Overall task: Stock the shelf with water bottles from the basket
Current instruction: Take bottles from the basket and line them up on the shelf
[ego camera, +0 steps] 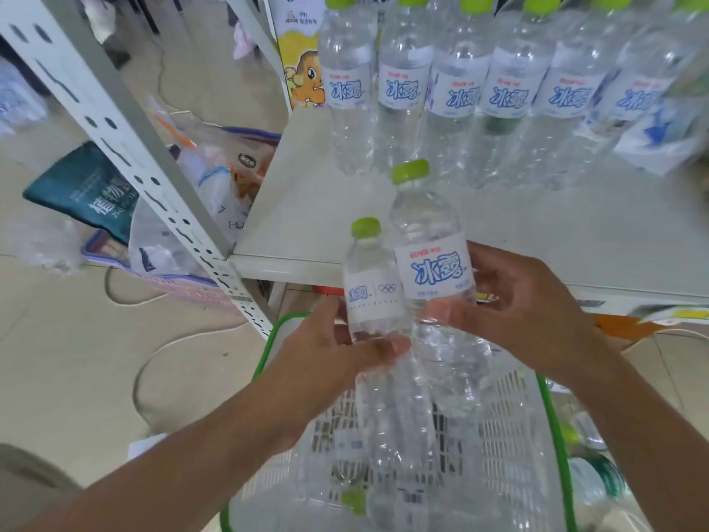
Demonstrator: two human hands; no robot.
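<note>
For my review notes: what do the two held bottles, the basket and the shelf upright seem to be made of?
Small bottle and large bottle: clear thin plastic, glossy; the ribbed walls are see-through and glint. Basket: white moulded plastic, judging by its lattice wall, with a green rim. Shelf upright: probably painted metal, pale grey with punched slots.

Inside a small shop: identical green-capped water bottles (456,90) stand label-forward in a row on a white metal shelf (498,232) fixed to a slotted upright (115,140), a green-rimmed plastic shopping basket (514,416) below.
</note>
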